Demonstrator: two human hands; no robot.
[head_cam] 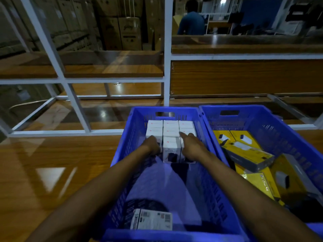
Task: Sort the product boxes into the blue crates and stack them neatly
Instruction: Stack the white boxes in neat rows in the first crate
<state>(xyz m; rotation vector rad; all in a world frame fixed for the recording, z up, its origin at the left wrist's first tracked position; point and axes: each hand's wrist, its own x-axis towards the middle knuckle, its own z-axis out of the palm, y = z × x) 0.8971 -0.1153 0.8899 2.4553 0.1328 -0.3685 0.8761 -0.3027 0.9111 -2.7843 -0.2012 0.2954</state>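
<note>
We are working over two blue crates standing side by side on the wooden desk. The left crate is at lower centre of the frame, and the right crate is touching it at lower right. At the far end of the left crate the white boxes are standing upright in three columns. We are counting seven in plain sight, with two more mostly covered by our hands. Our left hand is resting on the nearest of them in the left column, its fingers curling narrowly over the near edge and holding it. Our right hand is lying on the right column. Its forefinger is stretching straight and touching a box top, and the other fingers are folding under. Whether they are gripping anything we cannot tell. Nearer us in the same crate, one pale plastic bag is lying flat, with one labelled box against the near wall. In the right crate at least four yellow boxes are lying loose and tilted.
</note>
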